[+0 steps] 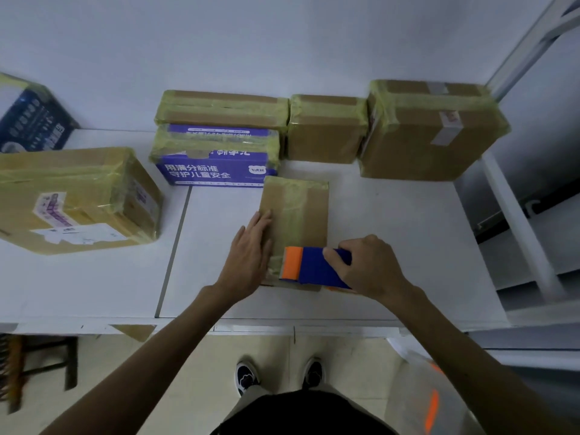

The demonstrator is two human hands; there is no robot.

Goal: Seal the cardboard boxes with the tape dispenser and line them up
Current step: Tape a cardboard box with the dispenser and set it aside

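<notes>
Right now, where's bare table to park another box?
Bare table right of the box being taped, in front of the large brown box. Also front-left, this side of the labelled box. Back row is crowded around the purple box.

Single head-worn wide-angle view, facing forward and steeply down onto table [408, 233], close; wall [282, 42] at top.
</notes>
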